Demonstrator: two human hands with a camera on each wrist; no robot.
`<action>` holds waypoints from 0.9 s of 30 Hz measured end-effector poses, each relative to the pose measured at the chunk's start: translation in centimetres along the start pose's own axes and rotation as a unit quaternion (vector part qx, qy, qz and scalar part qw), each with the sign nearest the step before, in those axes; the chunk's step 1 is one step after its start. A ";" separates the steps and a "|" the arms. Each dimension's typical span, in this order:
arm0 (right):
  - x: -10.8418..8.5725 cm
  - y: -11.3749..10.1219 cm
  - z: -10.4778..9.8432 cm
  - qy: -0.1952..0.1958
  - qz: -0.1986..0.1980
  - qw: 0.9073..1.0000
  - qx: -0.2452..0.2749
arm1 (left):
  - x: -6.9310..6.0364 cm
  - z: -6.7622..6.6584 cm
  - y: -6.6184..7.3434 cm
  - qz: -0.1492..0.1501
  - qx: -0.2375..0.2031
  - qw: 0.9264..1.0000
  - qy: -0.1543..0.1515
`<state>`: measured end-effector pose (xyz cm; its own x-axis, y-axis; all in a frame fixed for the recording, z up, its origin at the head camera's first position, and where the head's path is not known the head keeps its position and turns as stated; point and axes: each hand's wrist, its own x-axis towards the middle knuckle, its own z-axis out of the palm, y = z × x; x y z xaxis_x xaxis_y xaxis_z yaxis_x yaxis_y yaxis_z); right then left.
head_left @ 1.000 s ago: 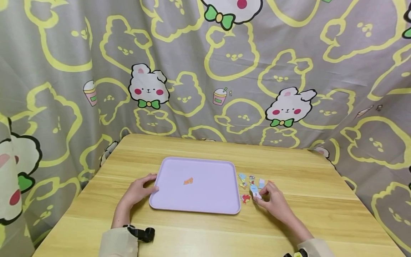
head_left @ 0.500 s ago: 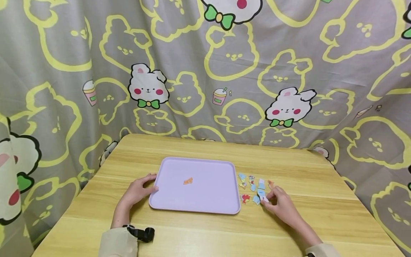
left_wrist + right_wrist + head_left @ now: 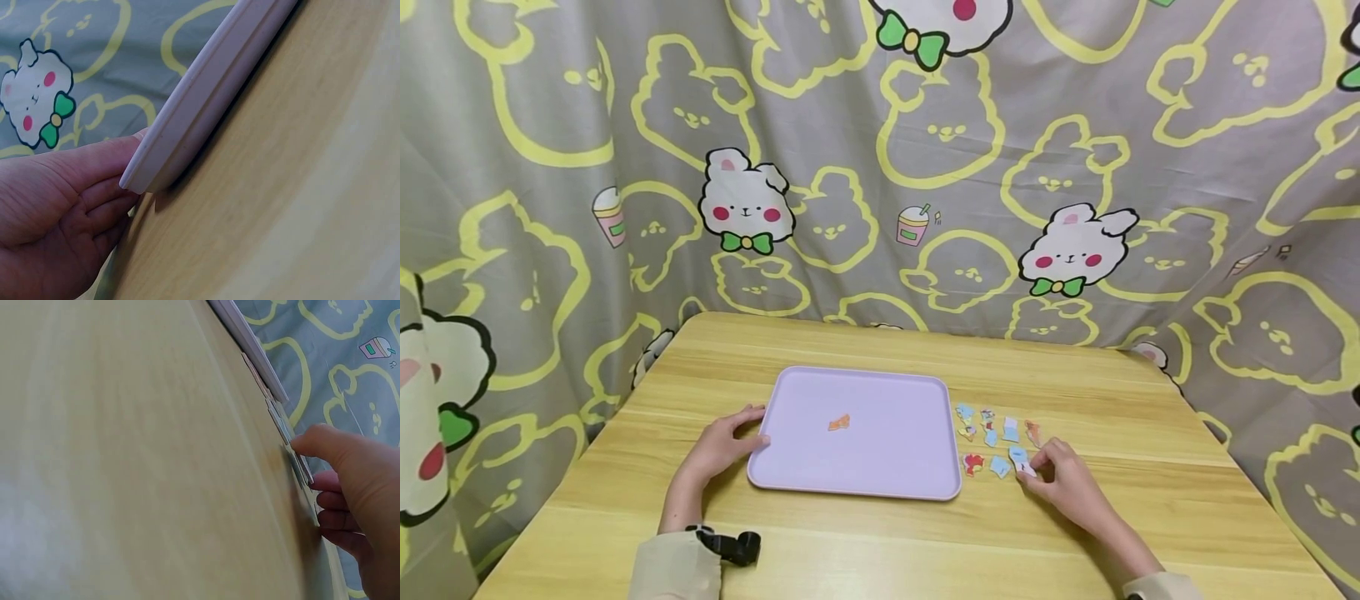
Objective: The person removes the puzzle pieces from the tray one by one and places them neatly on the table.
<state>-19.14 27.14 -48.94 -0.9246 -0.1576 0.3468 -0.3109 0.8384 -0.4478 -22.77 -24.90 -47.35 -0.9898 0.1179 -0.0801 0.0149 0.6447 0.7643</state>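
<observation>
A lilac tray (image 3: pixel 857 483) lies on the table, with one orange puzzle piece (image 3: pixel 839 422) on it. My left hand (image 3: pixel 727 446) holds the tray's left edge, the thumb over the rim; in the left wrist view the other fingers of that hand (image 3: pixel 62 219) are at the tray's side. To the right of the tray, my right hand (image 3: pixel 1063 479) pinches a blue and white puzzle piece (image 3: pixel 1018 456) low over the table. In the right wrist view, that piece's thin edge shows between the thumb and fingers of the right hand (image 3: pixel 356 487).
Several small puzzle pieces lie in loose rows right of the tray, among them a red one (image 3: pixel 973 465), a light blue one (image 3: pixel 999 466) and an orange one (image 3: pixel 1033 432). A patterned curtain (image 3: pixel 850 167) hangs behind the wooden table (image 3: pixel 865 542).
My right hand has moved rightward with the blue and white puzzle piece, uncovering the light blue piece and then more of the orange one. The left hand and tray stay put.
</observation>
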 end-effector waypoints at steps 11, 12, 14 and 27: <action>0.2 0.2 -0.2 -0.023 -0.013 1.000 -0.015 | 0.1 0.0 -0.1 -0.002 -0.006 1.000 0.002; 0.2 0.3 -0.2 -0.022 -0.014 1.000 -0.015 | 0.1 0.0 -0.1 -0.002 -0.006 1.000 0.001; 0.2 0.4 -0.2 -0.021 -0.018 0.999 -0.017 | 0.0 0.0 0.0 -0.004 -0.005 1.000 0.001; 1.4 -1.5 0.4 0.007 -0.040 0.999 0.001 | -0.2 0.0 0.4 -0.007 -0.003 1.000 0.000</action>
<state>-20.08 25.43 -48.14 -0.8933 -0.2167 0.3938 -0.3844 0.8223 -0.4195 -22.62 -24.71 -47.05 -0.9899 0.1084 -0.0916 -0.0007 0.6417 0.7670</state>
